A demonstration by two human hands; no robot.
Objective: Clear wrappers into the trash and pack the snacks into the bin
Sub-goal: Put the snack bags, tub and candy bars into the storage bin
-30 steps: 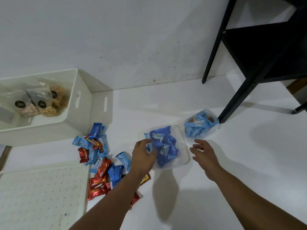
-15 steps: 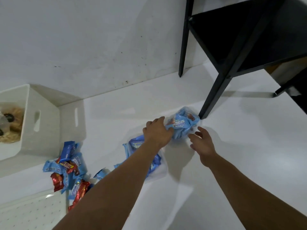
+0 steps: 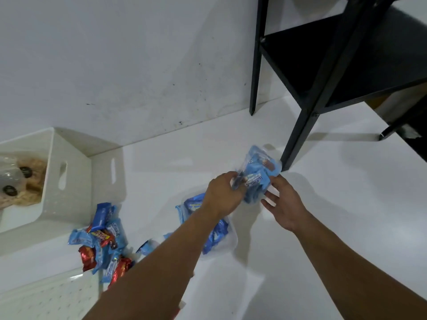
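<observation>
A clear bag of light-blue snack packs (image 3: 258,172) is tilted up off the white floor near a black shelf leg. My left hand (image 3: 223,195) grips its left edge. My right hand (image 3: 283,203) touches its right underside with fingers spread. A second clear bag of dark-blue snacks (image 3: 216,234) lies flat under my left forearm. A loose pile of blue and red snack packs (image 3: 101,241) sits to the left. The white bin (image 3: 69,181) at far left holds a few bagged snacks (image 3: 23,179).
A black metal shelf (image 3: 323,77) stands at the right, one leg beside the lifted bag. A white perforated board (image 3: 46,299) lies at the lower left. The white wall runs behind everything.
My left hand left the dark-blue bag, reached right and took hold of the light-blue bag, which now tilts up. My right hand moved in against it. The view shifted right.
</observation>
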